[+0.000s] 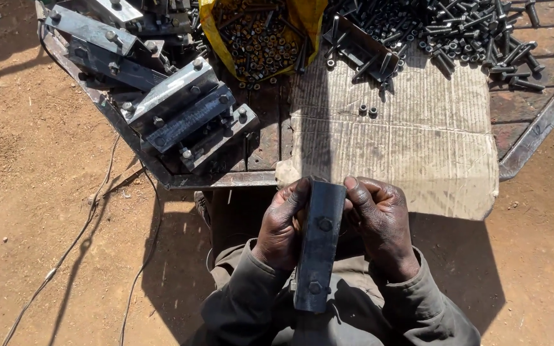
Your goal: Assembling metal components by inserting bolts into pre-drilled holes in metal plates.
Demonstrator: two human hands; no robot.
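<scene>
Gripping the bolted steel bar (318, 247) between them, left hand (281, 224) and right hand (383, 224) clasp its sides.

**Open cardboard between crowded bench ends**

Bare cardboard (411, 147) leaves passage across the bench's near edge. Stacked metal brackets (174, 106) block the left corner; a yellow sack of nuts (258, 32) and heaped bolts (463, 35) line the far edge, two loose nuts (367, 110) just before them.

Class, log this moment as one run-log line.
left hand: grips metal bracket | right hand: grips bracket | ahead: cardboard sheet, bolt pile
</scene>
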